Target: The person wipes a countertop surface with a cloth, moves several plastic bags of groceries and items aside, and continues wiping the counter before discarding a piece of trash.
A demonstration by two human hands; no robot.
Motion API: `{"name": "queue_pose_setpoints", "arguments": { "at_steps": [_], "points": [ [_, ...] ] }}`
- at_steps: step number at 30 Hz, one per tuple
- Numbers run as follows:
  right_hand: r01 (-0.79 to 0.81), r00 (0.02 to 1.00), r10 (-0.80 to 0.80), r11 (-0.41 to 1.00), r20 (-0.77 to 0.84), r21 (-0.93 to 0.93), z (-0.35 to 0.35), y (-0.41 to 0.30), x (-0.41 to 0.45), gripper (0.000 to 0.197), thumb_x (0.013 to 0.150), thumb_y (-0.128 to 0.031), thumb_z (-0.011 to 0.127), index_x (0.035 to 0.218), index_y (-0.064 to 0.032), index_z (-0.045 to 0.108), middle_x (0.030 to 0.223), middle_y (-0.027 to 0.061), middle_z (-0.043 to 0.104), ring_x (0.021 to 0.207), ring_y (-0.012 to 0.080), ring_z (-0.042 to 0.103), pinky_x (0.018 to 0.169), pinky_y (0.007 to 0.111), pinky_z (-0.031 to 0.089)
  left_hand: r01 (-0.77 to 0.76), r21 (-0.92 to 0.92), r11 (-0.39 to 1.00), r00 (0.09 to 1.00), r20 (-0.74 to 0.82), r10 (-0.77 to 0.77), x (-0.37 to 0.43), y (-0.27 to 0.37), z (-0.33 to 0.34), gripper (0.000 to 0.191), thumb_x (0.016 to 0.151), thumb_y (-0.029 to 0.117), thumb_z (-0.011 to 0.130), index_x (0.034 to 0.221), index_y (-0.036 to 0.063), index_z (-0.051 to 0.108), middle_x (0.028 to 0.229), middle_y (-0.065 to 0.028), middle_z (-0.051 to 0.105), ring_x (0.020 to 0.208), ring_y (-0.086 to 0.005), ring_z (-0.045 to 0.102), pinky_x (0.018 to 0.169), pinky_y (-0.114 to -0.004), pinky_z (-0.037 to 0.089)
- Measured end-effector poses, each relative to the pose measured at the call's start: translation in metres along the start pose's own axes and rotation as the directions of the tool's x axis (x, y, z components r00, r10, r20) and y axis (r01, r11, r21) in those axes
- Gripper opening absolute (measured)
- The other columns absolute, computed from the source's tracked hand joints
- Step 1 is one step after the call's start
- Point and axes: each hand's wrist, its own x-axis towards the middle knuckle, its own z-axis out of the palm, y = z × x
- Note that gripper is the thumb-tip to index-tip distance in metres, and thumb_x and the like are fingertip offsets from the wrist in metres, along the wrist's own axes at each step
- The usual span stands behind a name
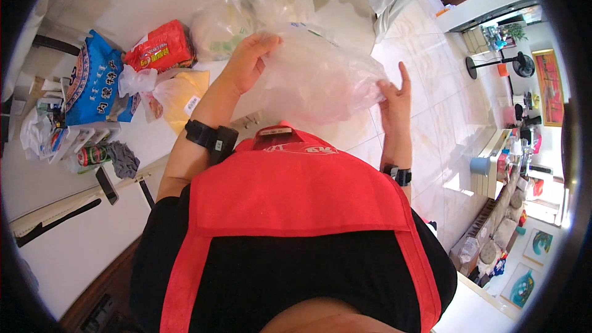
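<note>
A large clear plastic bag (319, 81) is stretched out in front of my red apron. My left hand (252, 58) pinches its upper left edge between thumb and fingers. On the other side my right hand (395, 90) grips the bag's gathered right end, with one finger pointing outward. The bag looks thin and crumpled, and whether anything is inside cannot be made out. Behind it, more filled translucent plastic bags (222, 27) rest on the white surface, partly covered by my left hand and the held bag.
To the left on the white tabletop (152, 134) are a red package (162, 46), a blue printed bag (99, 81), a yellow bag (182, 95), a can (92, 155) and a grey cloth (122, 159). A phone (107, 186) lies by the edge. Tiled floor (425, 101) extends right.
</note>
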Motion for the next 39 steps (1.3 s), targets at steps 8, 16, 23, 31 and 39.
{"name": "queue_pose_setpoints", "arguments": {
  "at_steps": [8,16,23,31,39],
  "points": [
    [-0.030,0.999,0.026,0.977,-0.022,-0.209,0.010,-0.005,0.000,0.049,0.081,-0.005,0.055,0.126,-0.0109,0.037,0.090,0.0081,0.056,0.078,0.0127,0.053,0.065,0.023,0.042,-0.088,0.471,0.878,0.986,-0.083,0.143,-0.005,0.013,0.007,0.023,0.081,0.027,0.063,0.089,0.0057,0.065,0.080,0.0029,0.057,0.081,-0.0102,0.048,0.078,-0.025,0.035],
    [-0.018,0.993,-0.022,0.938,-0.113,-0.347,-0.015,-0.006,0.013,0.022,0.085,-0.006,0.050,0.106,-0.0065,0.042,0.078,0.0060,0.059,0.071,0.0135,0.057,0.065,0.028,0.050,-0.367,0.716,0.594,0.883,0.067,0.464,-0.017,0.027,0.008,0.023,0.081,0.026,0.062,0.082,0.0037,0.067,0.101,-0.0040,0.054,0.095,-0.0124,0.048,0.084,-0.027,0.035],
    [-0.086,0.992,0.078,0.993,0.095,0.079,-0.035,-0.010,0.021,0.023,0.085,-0.004,0.047,0.108,-0.0016,0.045,0.088,0.0082,0.058,0.078,0.0159,0.056,0.070,0.028,0.049,-0.290,0.471,0.833,0.948,0.023,0.317,-0.016,0.030,0.014,0.020,0.083,0.021,0.061,0.093,0.0042,0.064,0.105,-0.0036,0.058,0.096,-0.0126,0.053,0.087,-0.027,0.038],
    [0.116,0.993,-0.103,0.901,0.055,-0.419,-0.014,-0.008,0.022,0.041,0.075,-0.008,0.067,0.112,0.0009,0.052,0.093,0.0082,0.057,0.083,0.0142,0.053,0.074,0.024,0.043,-0.177,0.443,0.879,0.983,0.036,0.180,0.000,0.012,0.028,0.040,0.077,0.016,0.067,0.114,0.0070,0.055,0.094,-0.0010,0.059,0.083,-0.0106,0.055,0.071,-0.024,0.045],
    [-0.007,0.997,-0.055,0.630,-0.054,-0.777,-0.045,-0.001,0.101,0.024,0.072,-0.023,0.068,0.084,-0.0036,0.062,0.071,0.0048,0.059,0.065,0.0138,0.053,0.060,0.026,0.041,0.043,0.496,0.867,0.989,-0.142,0.032,0.034,-0.042,0.002,0.045,0.075,0.009,0.064,0.118,0.0072,0.051,0.094,-0.0037,0.059,0.076,-0.0114,0.054,0.062,-0.024,0.043]
  ]
}}
